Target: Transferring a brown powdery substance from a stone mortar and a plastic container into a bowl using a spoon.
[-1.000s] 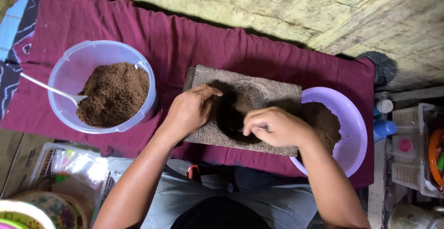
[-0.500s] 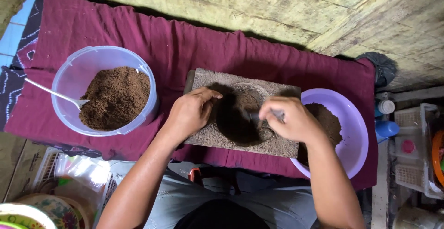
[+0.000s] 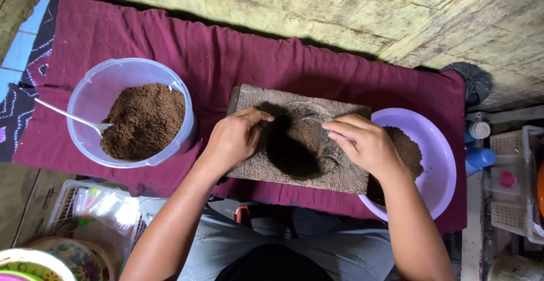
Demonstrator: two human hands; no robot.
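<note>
Soft even daylight, sharp focus at centre, dark shadow pooled under left hand (image 3: 233, 141), mild glare at 8 o'clock, slight edge stretch.

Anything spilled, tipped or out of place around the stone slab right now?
Nothing stands out. The brown powder stays inside the clear tub, the purple bowl and the hollow of the stone slab. None shows on the maroon cloth. The spoon leans on the tub's rim. Both hands rest on the slab.

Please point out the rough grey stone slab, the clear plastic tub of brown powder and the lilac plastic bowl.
rough grey stone slab (image 3: 255, 96), head view, bare upper left corner.
clear plastic tub (image 3: 93, 94), head view, inner left wall.
lilac plastic bowl (image 3: 439, 170), head view, bare inner right side.
</note>
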